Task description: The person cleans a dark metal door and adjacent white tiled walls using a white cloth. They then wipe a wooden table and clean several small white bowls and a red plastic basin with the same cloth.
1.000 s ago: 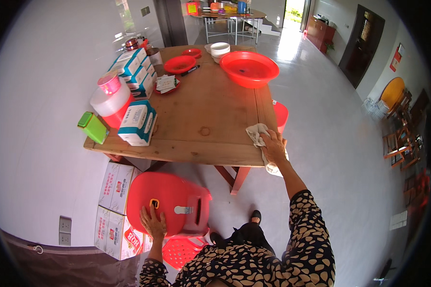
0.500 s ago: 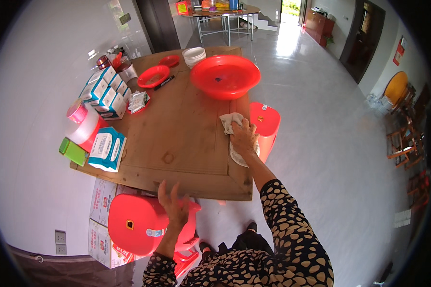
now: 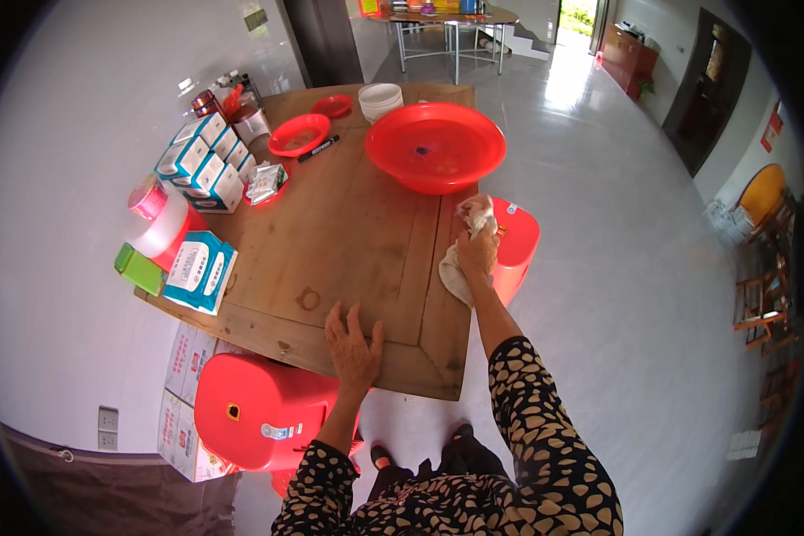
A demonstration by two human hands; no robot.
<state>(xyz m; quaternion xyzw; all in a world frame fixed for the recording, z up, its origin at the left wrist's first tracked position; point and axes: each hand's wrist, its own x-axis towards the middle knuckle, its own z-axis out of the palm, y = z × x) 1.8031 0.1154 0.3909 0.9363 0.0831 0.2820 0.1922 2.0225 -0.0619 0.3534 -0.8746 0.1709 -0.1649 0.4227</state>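
My right hand (image 3: 479, 254) is closed on a pale, crumpled cloth (image 3: 456, 277) at the right edge of the wooden table (image 3: 348, 241). Part of the cloth sticks out above the fist and part hangs below it. My left hand (image 3: 355, 350) rests on the near edge of the tabletop, fingers spread, holding nothing. Just beyond the right hand sits a wide red basin (image 3: 435, 147) with a small dark spot on its bottom. A red stool (image 3: 515, 239) stands beside the table, next to the right hand.
White-and-blue tissue packs (image 3: 199, 274), a green box (image 3: 139, 269) and a red-and-clear container (image 3: 165, 223) line the table's left side. Farther back are a red bowl (image 3: 299, 134), a black marker (image 3: 319, 148) and stacked white bowls (image 3: 381, 101). Another red stool (image 3: 259, 411) stands at the near left.
My right hand has gathered the cloth up and shifted right, to the table's edge. My left hand has come from over the near stool onto the tabletop's edge. The view has shifted slightly.
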